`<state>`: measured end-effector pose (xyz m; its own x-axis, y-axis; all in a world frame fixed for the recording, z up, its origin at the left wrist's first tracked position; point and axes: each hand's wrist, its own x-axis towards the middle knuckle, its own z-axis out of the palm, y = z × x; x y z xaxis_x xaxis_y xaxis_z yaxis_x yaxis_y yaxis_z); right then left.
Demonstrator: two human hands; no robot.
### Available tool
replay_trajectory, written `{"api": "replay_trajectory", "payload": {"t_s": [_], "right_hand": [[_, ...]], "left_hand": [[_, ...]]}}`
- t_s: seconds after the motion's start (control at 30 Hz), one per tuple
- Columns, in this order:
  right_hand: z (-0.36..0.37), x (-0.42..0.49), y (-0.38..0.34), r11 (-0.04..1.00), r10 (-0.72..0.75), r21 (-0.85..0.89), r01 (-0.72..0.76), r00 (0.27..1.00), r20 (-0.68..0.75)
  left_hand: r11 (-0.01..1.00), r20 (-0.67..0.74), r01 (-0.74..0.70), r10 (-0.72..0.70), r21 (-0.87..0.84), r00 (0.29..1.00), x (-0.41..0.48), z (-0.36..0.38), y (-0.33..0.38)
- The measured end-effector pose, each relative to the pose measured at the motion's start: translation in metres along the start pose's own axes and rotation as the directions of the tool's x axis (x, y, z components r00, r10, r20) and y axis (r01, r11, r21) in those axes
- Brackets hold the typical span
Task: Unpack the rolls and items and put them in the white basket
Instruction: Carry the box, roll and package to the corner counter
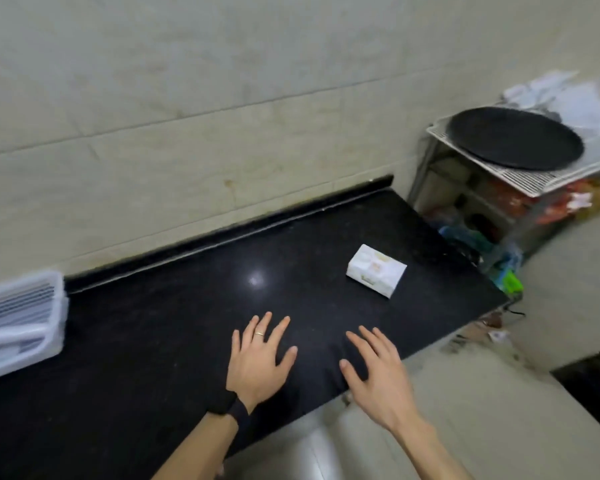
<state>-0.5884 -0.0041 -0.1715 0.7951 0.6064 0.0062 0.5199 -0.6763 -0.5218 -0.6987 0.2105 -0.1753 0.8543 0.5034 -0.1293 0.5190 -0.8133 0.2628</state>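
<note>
Both hands near the front edge of the counter, palms down, nothing held. Left hand (259, 362): fingers straight and spread, thin ring (259, 334) on one finger, dark band (230, 408) round the wrist. Can't tell if the palm actually rests on the stone or sits just above it. Right hand (378, 368): fingers straight, slightly fanned, angled toward far left, over the counter's near right edge. Also not gripping anything.

Counter (187, 323): black polished stone, glossy, speckled, one bright light reflection mid-slab. Low black upstand along the back.

White basket (18, 317): far left edge of the counter, translucent white plastic, slatted sides, cut off by the frame. Well apart from both hands. Contents unclear.

Small white packet (376, 270): rectangular block, soft wrapped look, pale print, lying flat on the counter right of centre, beyond the right hand, not touched.

Further right, off the counter: white rack (520, 178) with a slotted plastic top shelf, a round flat matte black pan (515, 138) on it, blurry coloured packs on the shelves below.

Back wall (222, 98): large pale beige tiles, faint veining, thin grout lines.
</note>
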Motion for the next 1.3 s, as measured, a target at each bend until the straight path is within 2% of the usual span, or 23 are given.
{"api": "replay_trajectory", "payload": {"t_s": [0.2,0.37,0.67,0.97,1.13,1.2,1.3], "right_hand": [[-0.037,0.018,0.063,0.988,0.153,0.02,-0.152,0.983,-0.1],[-0.04,0.058,0.091,0.978,0.206,0.022,-0.205,0.978,-0.04],[-0.04,0.162,0.136,0.977,0.184,-0.135,-0.167,0.975,0.123],[-0.03,0.242,0.157,0.984,0.111,-0.162,-0.074,0.966,0.232],[-0.001,0.252,0.174,0.984,0.079,-0.176,-0.025,0.948,0.307],[0.009,0.249,0.183,0.979,0.033,-0.201,0.025,0.96,0.277],[0.014,0.25,0.192,0.986,-0.03,-0.149,0.069,0.968,0.248]], "left_hand": [[0.994,0.012,-0.113,0.113,0.004,0.994,0.053,0.015,0.08],[0.992,0.067,-0.125,0.123,0.022,0.99,0.095,0.046,0.108],[1.0,0.207,-0.025,0.025,-0.003,0.978,0.168,0.093,0.127],[0.993,0.286,0.115,-0.099,-0.04,0.953,0.193,0.124,0.124],[0.988,0.243,0.15,-0.152,0.028,0.958,0.181,0.15,0.122],[0.986,0.22,0.165,-0.163,0.009,0.962,0.178,0.156,0.123],[0.978,0.183,0.206,-0.203,0.002,0.962,0.177,0.161,0.128]]}}
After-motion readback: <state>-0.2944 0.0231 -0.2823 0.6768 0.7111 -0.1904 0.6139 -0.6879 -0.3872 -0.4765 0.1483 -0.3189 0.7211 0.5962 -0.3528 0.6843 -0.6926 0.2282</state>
